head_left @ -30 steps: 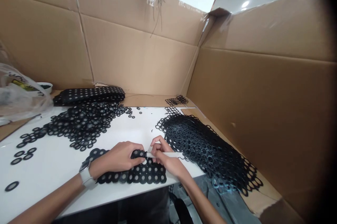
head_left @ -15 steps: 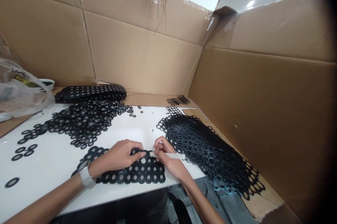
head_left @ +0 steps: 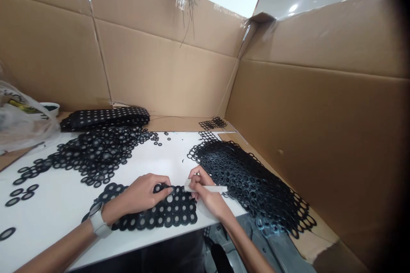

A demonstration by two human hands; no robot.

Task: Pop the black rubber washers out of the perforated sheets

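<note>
A sheet of joined black discs with pale round centres [head_left: 168, 217] lies near the table's front edge. My left hand [head_left: 144, 192] rests on it, thumb and fingers pinching its far edge. The palm and forearm cover part of the sheet. In my right hand [head_left: 206, 196] is a slim white stick-like tool [head_left: 218, 189], held between curled fingers. One end of this tool points toward the sheet's far right edge, a little apart from my left thumb; the other sticks out to the right. Its exact kind is unclear.
Loose black rings [head_left: 96, 153] are heaped at the left, before a folded dotted black strip [head_left: 105, 117]. A pile of black ring netting [head_left: 250, 179] fills the right side. Cardboard walls [head_left: 166, 72] enclose the table. A plastic bag [head_left: 28, 127] and white bowl [head_left: 55, 110] stand far left.
The whole view has shifted slightly. My right hand with the white tool has drawn a little to the right, widening the gap to my left thumb. My left hand still pinches the sheet.
</note>
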